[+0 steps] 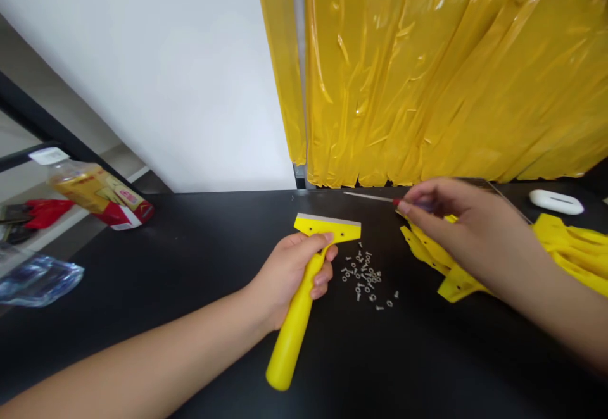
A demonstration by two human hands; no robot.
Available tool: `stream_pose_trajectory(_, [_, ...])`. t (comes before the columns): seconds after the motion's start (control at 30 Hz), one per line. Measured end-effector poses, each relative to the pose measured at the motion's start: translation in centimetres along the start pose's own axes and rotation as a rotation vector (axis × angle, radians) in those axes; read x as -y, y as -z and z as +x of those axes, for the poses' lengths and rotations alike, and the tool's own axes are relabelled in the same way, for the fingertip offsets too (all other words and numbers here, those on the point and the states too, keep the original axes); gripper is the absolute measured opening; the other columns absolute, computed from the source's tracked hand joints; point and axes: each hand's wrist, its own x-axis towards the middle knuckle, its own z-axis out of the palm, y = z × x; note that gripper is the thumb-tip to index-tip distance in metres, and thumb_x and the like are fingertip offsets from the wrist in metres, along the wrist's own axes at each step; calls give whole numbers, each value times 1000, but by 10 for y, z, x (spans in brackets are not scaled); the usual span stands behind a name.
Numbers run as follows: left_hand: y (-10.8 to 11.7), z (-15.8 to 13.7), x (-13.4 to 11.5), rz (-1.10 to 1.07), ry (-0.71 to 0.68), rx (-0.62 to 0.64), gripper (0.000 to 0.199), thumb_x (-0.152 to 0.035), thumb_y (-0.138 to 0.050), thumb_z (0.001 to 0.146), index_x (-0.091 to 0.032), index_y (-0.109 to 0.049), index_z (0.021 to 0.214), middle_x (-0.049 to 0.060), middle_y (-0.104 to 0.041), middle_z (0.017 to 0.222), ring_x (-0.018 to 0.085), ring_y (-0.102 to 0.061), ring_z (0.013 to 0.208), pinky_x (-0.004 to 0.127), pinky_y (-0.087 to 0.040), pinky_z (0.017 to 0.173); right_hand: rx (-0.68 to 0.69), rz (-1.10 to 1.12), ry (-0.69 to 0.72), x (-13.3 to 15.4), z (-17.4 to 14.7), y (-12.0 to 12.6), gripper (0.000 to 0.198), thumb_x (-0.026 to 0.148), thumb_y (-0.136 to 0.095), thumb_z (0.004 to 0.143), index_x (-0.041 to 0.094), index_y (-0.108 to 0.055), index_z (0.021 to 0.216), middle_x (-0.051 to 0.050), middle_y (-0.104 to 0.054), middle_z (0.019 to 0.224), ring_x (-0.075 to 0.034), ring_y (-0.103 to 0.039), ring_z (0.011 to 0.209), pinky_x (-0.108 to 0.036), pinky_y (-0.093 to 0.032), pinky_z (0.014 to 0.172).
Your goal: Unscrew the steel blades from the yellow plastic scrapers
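Note:
My left hand (301,267) is wrapped round the neck of a yellow scraper (292,337), its thumb resting on the head. Along the top of that head runs a pale blade strip (327,219), with small dark holes below it. To the right, my right hand (456,219) pinches a thin screwdriver (373,197) whose metal shaft points left; the fingers hide most of its handle. Between my hands lies a scatter of small screws and nuts or washers (365,276). Yellow scraper parts (458,283) lie partly beneath my right hand.
More yellow parts (570,248) are piled at the right, near a white earbud case (555,202). A drink bottle (95,188) and a clear blue plastic package (40,280) are at the left. Yellow plastic strips (403,77) hang behind the black table (213,229).

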Motion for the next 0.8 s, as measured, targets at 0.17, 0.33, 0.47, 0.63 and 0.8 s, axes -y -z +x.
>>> stream_pose_trajectory(0.17, [1, 0, 0, -2, -13, 4, 32, -40, -68, 99, -17, -63, 77, -3, -50, 49, 7, -41, 41, 17, -34, 42, -203, 693, -151, 22, 1, 19, 12, 41, -83, 92, 32, -75, 93, -4, -68, 91, -23, -63, 83, -40, -53, 74])
stream_pose_trajectory(0.33, [1, -1, 0, -4, -24, 5, 32, -39, -68, 100, -17, -62, 77, -3, -50, 50, 7, -41, 41, 17, -34, 42, -107, 504, -7, 27, -17, 14, 14, 40, -76, 99, 30, -71, 91, -1, -66, 83, -19, -59, 71, -36, -45, 64])
stream_pose_trajectory(0.47, [0, -1, 1, -8, -29, 1, 32, -39, -71, 100, -17, -62, 78, -3, -52, 52, 7, -41, 42, 17, -34, 42, 99, 272, 315, 28, -29, 8, 9, 29, -70, 101, 28, -69, 92, 2, -69, 77, -15, -62, 64, -32, -47, 61])
stream_pose_trajectory(0.63, [0, 0, 1, 0, -26, 5, 32, -40, -70, 99, -18, -62, 78, -4, -50, 51, 7, -41, 41, 17, -33, 42, 194, 187, 476, 34, -29, 6, 15, 22, -69, 99, 27, -65, 86, 4, -69, 71, -12, -60, 56, -29, -45, 55])
stream_pose_trajectory(0.8, [1, 0, 0, 17, -19, 16, 34, -44, -70, 99, -18, -61, 78, -4, -49, 50, 7, -40, 41, 18, -32, 41, 228, 214, 470, 34, -27, 3, 16, 23, -66, 100, 28, -63, 86, 4, -64, 67, -13, -57, 55, -30, -43, 54])
